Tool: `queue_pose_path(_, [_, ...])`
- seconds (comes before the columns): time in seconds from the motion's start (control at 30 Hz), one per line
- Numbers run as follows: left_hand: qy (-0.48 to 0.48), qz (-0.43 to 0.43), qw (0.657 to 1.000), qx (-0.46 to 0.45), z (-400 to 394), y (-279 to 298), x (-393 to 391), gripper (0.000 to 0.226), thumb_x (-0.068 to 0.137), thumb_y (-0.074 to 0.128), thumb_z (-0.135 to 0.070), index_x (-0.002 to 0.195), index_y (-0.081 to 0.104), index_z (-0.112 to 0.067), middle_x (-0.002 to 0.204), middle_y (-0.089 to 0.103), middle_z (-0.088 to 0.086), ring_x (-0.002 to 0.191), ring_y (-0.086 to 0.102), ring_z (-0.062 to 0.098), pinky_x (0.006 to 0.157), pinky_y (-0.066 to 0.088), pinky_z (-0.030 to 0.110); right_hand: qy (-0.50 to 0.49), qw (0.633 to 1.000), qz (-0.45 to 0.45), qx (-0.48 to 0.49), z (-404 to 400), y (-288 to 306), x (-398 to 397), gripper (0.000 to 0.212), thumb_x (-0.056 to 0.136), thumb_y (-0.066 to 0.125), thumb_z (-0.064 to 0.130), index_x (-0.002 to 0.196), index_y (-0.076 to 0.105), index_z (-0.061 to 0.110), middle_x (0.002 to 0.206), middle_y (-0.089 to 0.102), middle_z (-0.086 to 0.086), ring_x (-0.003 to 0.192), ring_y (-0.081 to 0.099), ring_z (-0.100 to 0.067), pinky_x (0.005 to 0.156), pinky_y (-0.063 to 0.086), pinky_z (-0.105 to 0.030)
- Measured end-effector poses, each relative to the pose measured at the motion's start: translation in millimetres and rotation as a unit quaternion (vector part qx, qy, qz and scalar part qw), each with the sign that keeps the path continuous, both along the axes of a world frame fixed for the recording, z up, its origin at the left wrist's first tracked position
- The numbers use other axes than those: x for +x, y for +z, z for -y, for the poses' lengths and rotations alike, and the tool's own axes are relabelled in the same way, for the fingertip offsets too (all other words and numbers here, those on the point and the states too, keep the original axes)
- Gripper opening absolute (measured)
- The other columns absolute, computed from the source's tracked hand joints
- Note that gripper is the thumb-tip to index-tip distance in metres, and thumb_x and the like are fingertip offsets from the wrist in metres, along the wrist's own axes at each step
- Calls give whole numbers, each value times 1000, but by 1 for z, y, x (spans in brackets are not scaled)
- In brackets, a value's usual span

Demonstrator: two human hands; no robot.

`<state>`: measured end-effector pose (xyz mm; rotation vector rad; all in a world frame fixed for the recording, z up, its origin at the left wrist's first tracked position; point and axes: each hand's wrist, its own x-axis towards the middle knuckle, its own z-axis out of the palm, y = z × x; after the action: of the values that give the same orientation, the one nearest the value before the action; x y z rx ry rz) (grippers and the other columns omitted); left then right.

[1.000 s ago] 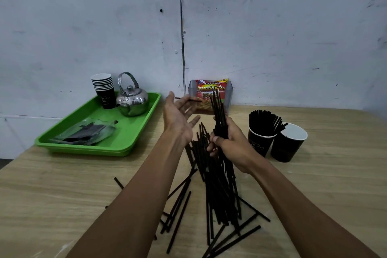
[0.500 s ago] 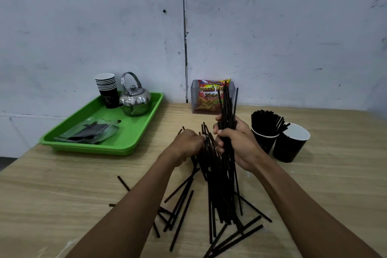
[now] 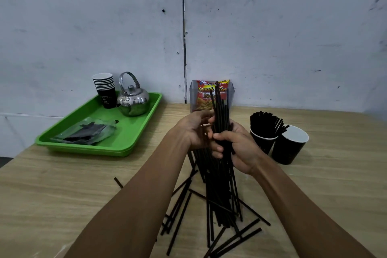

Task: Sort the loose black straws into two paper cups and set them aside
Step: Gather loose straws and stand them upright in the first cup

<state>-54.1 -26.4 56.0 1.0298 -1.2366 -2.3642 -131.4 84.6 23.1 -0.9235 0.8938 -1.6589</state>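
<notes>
My right hand (image 3: pixel 237 146) grips an upright bundle of black straws (image 3: pixel 221 111) at the middle of the table, their lower ends resting among the pile. My left hand (image 3: pixel 193 130) presses against the bundle's left side, fingers curled onto the same straws. Several loose black straws (image 3: pixel 182 216) lie scattered on the wood below my hands. To the right stand two black paper cups: one (image 3: pixel 262 142) packed with straws, the other (image 3: pixel 290 148) with only its white inside showing.
A green tray (image 3: pixel 125 144) at the left holds a stack of paper cups (image 3: pixel 105 90), a steel kettle (image 3: pixel 134 100) and a plastic bag (image 3: pixel 83 132). A clear holder with a snack packet (image 3: pixel 211 94) stands against the wall.
My left hand came down from open in the air, dipped into the pile, then rose to close against the bundle. My right hand kept its grip and gathered the straws more upright.
</notes>
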Motion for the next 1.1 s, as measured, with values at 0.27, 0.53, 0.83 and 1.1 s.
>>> queue_pose_path(0.27, [204,33,974,-95,27,-2,17,13,92,58,-16,81,64,-16,68,59,-1,52,46,11,48,33,25,-53,998,6,14,-7,3,-8,51,94,36,-14,136,48,12,80,57,-9,50,39,-13,44,35,-25])
queue_pose_path(0.53, [96,249,851,-452,16,-52,35,19,82,75,-20,74,75,-3,69,66,11,64,57,20,58,42,25,-177,984,-21,16,-1,10,5,13,102,43,1,111,53,1,69,47,-7,45,39,-9,41,34,-22])
queue_pose_path(0.83, [113,204,834,-500,5,-50,38,21,88,67,-30,83,72,-10,85,69,5,82,62,19,70,44,26,-272,952,-140,-23,-2,19,9,9,103,46,13,95,45,12,60,36,0,42,29,-11,40,24,-23])
queue_pose_path(1.1, [-70,12,934,-349,-39,-33,38,40,90,39,5,103,69,-18,93,71,2,80,60,12,61,44,24,-351,922,-134,-89,-9,38,12,24,99,56,26,85,41,14,54,28,-2,38,22,-11,38,18,-23])
